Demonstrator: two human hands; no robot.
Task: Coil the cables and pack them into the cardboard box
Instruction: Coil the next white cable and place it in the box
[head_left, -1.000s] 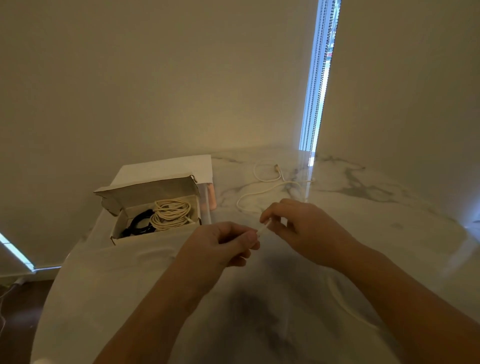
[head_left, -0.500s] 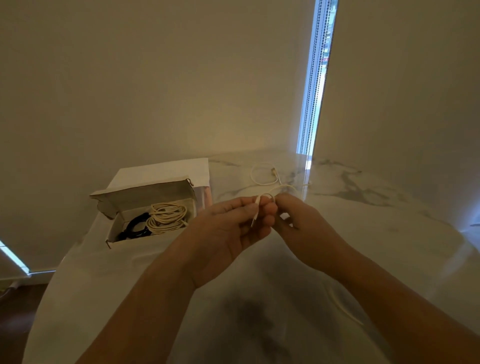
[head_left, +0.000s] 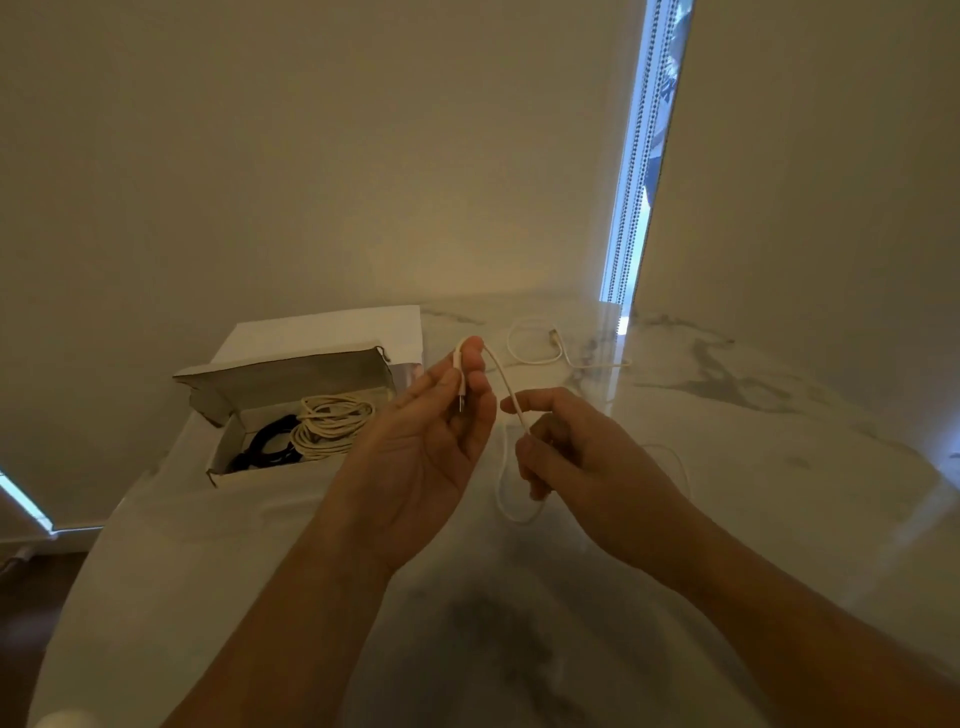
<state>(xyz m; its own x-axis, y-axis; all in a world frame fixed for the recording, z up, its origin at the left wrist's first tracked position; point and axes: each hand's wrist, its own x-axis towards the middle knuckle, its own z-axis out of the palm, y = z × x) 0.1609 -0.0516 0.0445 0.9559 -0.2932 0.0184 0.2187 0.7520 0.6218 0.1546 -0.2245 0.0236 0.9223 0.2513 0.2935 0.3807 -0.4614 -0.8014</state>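
Note:
My left hand (head_left: 426, 441) is raised palm up and pinches the plug end of a thin white cable (head_left: 503, 376) between thumb and fingertips. The cable arcs to my right hand (head_left: 576, 457), whose curled fingers pinch it lower down; a loop hangs below onto the table and the rest trails to the far side. The open cardboard box (head_left: 218, 457) stands left of my hands and holds a cream coiled cable (head_left: 332, 423) and a black coiled cable (head_left: 267, 447).
A white marble table (head_left: 753, 441) carries everything; its rounded edge runs down the left. The box's white lid (head_left: 322, 327) leans toward the wall behind it. A window slit with a bead chain (head_left: 636, 171) stands at the back right.
My hands have moved apart: the left one lifted and turned palm up with the plug, the right one slid down along the cable, drawing out a length between them.

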